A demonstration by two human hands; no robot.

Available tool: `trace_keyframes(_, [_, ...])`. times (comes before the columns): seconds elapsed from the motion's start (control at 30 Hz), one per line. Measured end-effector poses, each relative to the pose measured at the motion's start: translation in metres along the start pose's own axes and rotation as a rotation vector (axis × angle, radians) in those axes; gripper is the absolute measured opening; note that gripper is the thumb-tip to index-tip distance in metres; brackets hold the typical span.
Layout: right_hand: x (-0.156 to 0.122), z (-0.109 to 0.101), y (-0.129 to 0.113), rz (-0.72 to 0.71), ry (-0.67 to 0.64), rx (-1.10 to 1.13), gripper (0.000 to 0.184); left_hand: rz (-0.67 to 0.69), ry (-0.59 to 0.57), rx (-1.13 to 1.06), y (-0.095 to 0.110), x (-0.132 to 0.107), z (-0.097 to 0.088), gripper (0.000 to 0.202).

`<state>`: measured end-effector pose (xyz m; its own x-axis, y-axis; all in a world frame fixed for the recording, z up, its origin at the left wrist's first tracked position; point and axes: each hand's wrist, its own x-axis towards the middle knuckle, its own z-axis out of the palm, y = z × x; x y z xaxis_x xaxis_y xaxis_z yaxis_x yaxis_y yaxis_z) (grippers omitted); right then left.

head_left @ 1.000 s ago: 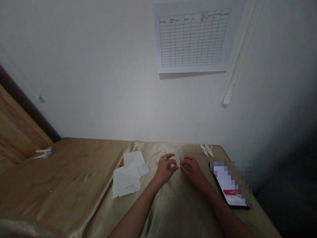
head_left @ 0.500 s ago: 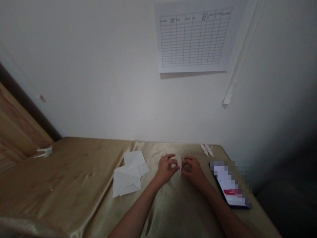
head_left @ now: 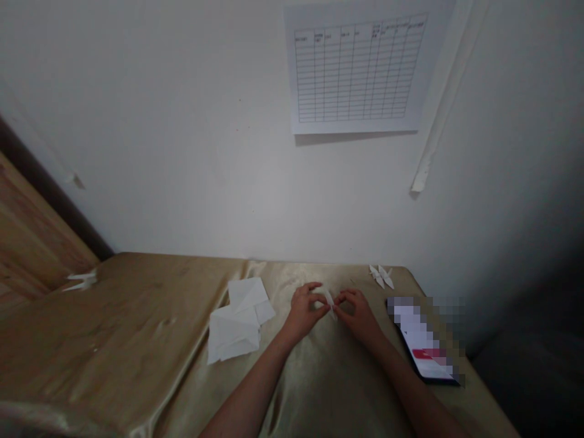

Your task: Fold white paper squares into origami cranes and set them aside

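Over the middle of the cloth-covered table, a small folded piece of white paper point(head_left: 329, 297) is held between my two hands. My left hand point(head_left: 306, 308) pinches its left side with thumb and forefinger, the other fingers curled above. From the right, my right hand point(head_left: 356, 309) pinches the same paper between thumb and forefinger. The fingertips of both hands almost meet at the paper. Its exact fold is partly hidden by the fingers. To the left of my left hand lie several loose white paper sheets point(head_left: 235, 331), overlapping and creased.
Two folded white paper cranes point(head_left: 381, 277) rest near the back right corner. A phone point(head_left: 424, 347) lies at the right, its screen partly blurred. White paper pieces point(head_left: 82, 280) sit at the far left. The wall behind carries a printed table sheet point(head_left: 356, 73).
My right hand has shifted slightly left, closer to my left fingertips. The paper between them has tilted and looks narrower, its upper end leaning left.
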<state>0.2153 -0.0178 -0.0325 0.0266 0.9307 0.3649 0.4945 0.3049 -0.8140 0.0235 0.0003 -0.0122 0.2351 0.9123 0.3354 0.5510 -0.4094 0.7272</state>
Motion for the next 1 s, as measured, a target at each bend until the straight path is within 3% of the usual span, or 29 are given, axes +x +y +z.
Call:
trace_keyframes(0.43, [0.0010, -0.0005, 0.0044, 0.035, -0.029, 0.021, 0.015, -0.025, -0.007, 0.024, -0.0015, 0.0010, 0.0007, 0.007])
trace_keyframes(1.0, [-0.0008, 0.0010, -0.0016, -0.038, -0.019, -0.041, 0.011, 0.009, -0.010, 0.022, -0.0020, -0.0004, 0.0054, 0.007])
